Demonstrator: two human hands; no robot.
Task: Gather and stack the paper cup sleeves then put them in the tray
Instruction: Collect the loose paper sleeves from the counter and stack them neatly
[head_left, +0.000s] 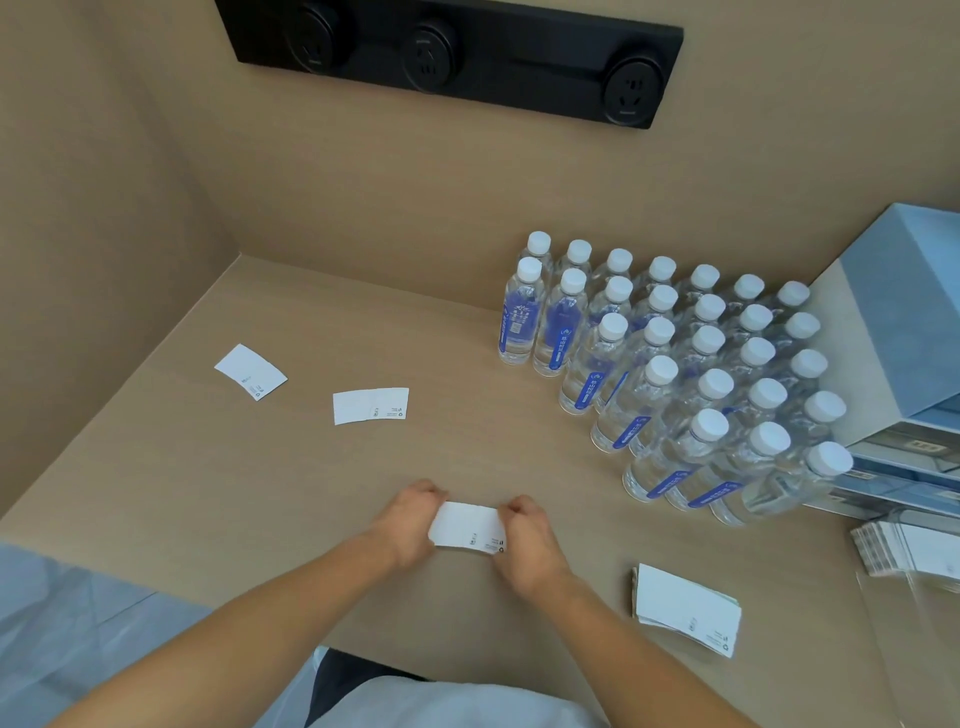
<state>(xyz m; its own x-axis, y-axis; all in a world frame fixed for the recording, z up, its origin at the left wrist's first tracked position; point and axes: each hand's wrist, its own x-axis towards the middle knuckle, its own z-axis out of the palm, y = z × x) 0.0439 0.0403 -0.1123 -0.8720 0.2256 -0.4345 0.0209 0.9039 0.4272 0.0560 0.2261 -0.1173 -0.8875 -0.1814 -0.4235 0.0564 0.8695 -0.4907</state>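
Both hands grip one small stack of flat white paper cup sleeves near the front middle of the tan counter. My left hand pinches its left end and my right hand pinches its right end. Two loose sleeves lie farther back on the left: one sleeve is angled, the other sleeve lies nearly straight. A thicker pile of sleeves rests on the counter to the right of my right hand. A clear tray at the right edge holds another stack of sleeves.
Several water bottles with white caps stand in rows at the back right. A pale blue drawer unit stands at the far right. A black socket strip is mounted on the back wall. Side walls close the counter at the left.
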